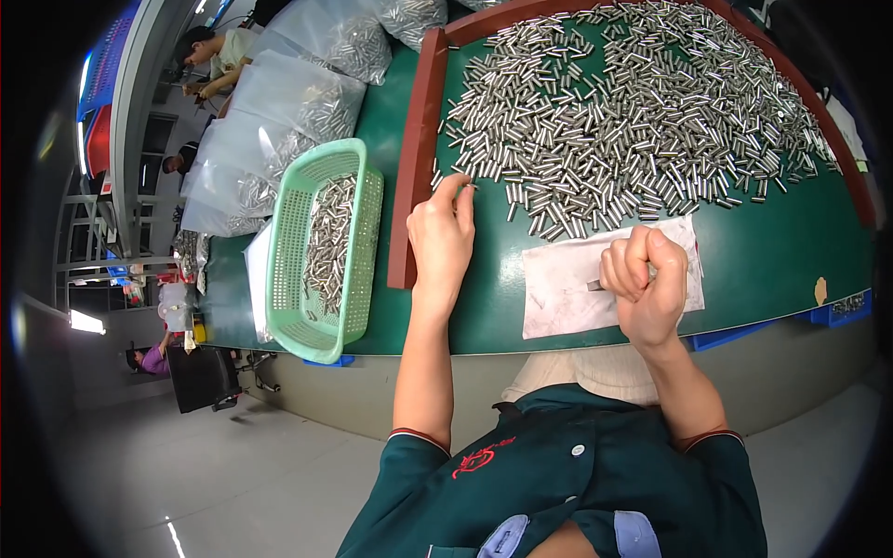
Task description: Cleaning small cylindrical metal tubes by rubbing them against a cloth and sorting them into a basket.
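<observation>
1. The left hand [441,237] lies on the green bench [781,251], fingertips pinched together at the near edge of the heap of small metal pins [623,121]; whether that grip holds a pin cannot be told.
2. The right hand [646,277] is curled into a fist above a white paper sheet [558,288], its grip clamped on a bundle of pins, ends showing at the thumb side.
3. The pins spread across the bench inside a brown wooden frame [416,158].
4. To the left, a green plastic basket [321,246] holds more pins, beside clear plastic bags [279,130] of pins.
</observation>
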Demonstrator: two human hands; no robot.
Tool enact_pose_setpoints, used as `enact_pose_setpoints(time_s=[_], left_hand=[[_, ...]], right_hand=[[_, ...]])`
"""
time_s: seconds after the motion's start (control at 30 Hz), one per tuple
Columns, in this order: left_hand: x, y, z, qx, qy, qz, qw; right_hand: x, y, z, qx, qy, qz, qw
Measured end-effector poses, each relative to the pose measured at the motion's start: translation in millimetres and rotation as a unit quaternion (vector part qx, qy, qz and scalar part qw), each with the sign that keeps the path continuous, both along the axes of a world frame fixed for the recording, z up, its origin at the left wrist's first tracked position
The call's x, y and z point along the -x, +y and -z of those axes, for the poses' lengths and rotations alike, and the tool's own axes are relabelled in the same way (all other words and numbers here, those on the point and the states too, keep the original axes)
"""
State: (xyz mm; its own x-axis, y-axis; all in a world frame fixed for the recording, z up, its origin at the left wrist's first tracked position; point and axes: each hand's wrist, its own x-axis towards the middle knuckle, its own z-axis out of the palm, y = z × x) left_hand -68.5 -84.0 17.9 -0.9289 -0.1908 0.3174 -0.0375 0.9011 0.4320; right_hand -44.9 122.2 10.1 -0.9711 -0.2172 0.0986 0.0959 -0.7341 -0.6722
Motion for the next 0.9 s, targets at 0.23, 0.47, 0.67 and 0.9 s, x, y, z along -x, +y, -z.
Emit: enact_pose_setpoints(time_s=[0.23, 0.47, 0.67, 0.9], left_hand=[[-3.3, 2.2, 4.7, 0.082, -0.072, 0.009, 0.994], [-48.3, 43.3, -3.9, -0.494, -0.189, 0.183, 0.829], [-53.3, 44.0, 9.5, -0.733, -0.235, 0.181, 0.612], [-54.4, 44.4, 13.5, -0.758, -0.216, 0.155, 0.595]], right_hand=[[0.1, 0.9, -0.2, 0.003, -0.010, 0.006, 1.000], [3.2, 0.4, -0.1, -0.016, -0.004, 0.001, 1.000], [1.4, 1.1, 0.2, 0.004, -0.011, 0.002, 1.000], [0.9, 0.9, 1.1, 0.010, -0.010, 0.001, 1.000]])
